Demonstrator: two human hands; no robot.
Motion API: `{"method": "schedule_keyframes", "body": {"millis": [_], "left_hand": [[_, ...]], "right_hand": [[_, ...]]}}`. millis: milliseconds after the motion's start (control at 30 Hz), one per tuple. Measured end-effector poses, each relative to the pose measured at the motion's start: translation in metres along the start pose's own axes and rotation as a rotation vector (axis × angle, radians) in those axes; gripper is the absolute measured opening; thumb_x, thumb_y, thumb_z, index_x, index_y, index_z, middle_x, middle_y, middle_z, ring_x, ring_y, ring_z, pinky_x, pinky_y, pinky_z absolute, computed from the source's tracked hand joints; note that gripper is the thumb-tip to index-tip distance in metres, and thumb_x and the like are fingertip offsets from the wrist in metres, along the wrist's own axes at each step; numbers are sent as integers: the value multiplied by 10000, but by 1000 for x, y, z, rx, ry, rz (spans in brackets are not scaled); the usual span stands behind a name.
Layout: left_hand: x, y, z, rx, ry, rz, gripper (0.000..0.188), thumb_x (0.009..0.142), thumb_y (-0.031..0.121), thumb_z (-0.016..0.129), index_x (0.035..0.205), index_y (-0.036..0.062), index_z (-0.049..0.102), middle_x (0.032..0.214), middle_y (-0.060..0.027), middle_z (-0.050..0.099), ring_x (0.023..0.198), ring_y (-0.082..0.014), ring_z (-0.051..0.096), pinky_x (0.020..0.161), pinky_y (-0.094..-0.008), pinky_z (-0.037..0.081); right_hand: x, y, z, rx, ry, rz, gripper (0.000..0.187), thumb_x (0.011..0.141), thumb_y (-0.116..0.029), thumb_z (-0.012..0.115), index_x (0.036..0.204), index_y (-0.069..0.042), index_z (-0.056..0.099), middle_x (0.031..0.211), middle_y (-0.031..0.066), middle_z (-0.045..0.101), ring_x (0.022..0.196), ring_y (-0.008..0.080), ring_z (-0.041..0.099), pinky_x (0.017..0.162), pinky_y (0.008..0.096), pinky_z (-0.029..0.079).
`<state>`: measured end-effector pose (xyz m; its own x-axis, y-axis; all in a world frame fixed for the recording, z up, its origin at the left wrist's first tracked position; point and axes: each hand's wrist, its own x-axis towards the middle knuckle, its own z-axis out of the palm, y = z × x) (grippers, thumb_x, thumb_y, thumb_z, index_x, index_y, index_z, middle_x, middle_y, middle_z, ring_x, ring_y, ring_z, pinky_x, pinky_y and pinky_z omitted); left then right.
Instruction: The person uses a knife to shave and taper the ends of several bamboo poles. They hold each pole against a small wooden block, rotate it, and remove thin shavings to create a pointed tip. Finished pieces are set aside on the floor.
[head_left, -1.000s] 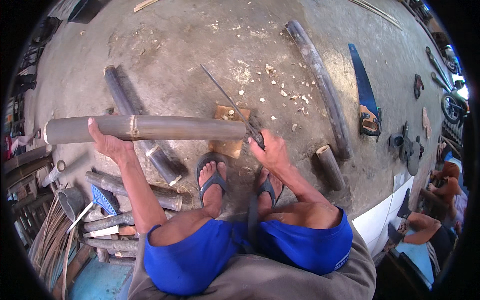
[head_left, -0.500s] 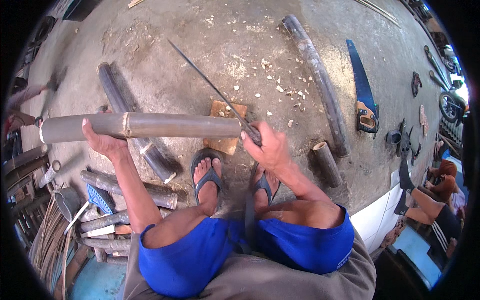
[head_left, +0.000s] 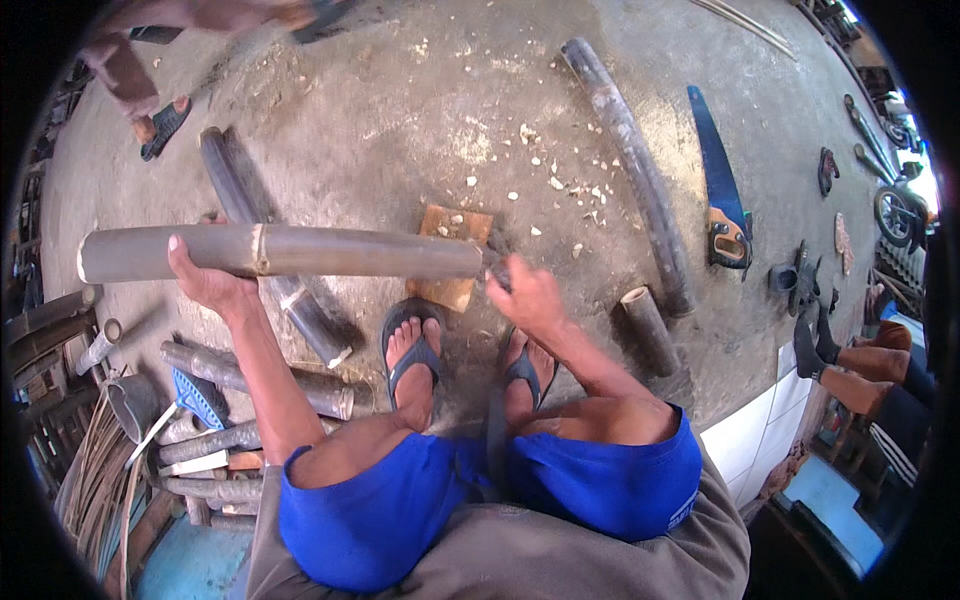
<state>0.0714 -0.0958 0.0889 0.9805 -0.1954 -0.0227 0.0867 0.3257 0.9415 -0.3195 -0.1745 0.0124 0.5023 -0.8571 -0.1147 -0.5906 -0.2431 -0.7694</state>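
A thick brown bamboo pole point(head_left: 360, 250) lies level across in front of me, pale at its cut left end and at the ring of its node. My left hand point(head_left: 218, 288) grips it from below, left of the node, thumb over the near side. At the pole's right end my right hand point(head_left: 537, 303) is closed around the dark handle of a long knife point(head_left: 498, 263); its blade cannot be made out now. Below the pole, a small wooden board point(head_left: 443, 290) rests on the floor ahead of my feet.
Another bamboo piece point(head_left: 317, 327) lies under the pole. To the right are a long bamboo pole point(head_left: 635, 160), a short bamboo piece point(head_left: 650, 332) and a handsaw point(head_left: 716, 165). Bamboo lengths point(head_left: 235, 372) are stacked at lower left. Someone walks at upper left; another person's legs point(head_left: 850, 370) extend at right.
The knife blade, earlier pointing up and left above the pole, no longer shows there. A walking person has come further in at the upper left. The pole stays nearly in place.
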Motion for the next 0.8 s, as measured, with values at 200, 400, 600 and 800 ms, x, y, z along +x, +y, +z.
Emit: {"method": "schedule_keyframes", "body": {"millis": [200,400,600,800], "left_hand": [[10,19,-20,-115,-9,-104,564,880,451,678,1214,23,526,1019,-185,656,954,-338,650,857,-499,544],[3,15,3,6,32,17,674,844,455,715,1247,-46,512,983,-186,648,946,-332,662,872,-475,534],[4,18,-8,-3,-18,37,647,845,474,688,1190,-50,534,969,-187,638,938,-330,654,867,-463,531],[9,14,-12,-34,-55,16,684,828,542,671,1133,-62,573,991,-190,639,928,-339,647,879,-471,529]], "right_hand": [[4,38,17,-214,-216,154,355,932,-326,666,1006,19,627,805,287,696,792,465,714,679,570,553],[10,-55,-34,116,57,-67,366,921,-329,681,1021,21,636,805,285,698,783,470,710,677,563,558],[-6,56,42,-331,-153,56,339,887,-298,715,1000,13,641,766,264,689,723,460,702,626,539,547],[10,-42,-19,161,66,-83,353,897,-311,706,956,26,618,817,265,696,713,462,699,618,537,533]]}}
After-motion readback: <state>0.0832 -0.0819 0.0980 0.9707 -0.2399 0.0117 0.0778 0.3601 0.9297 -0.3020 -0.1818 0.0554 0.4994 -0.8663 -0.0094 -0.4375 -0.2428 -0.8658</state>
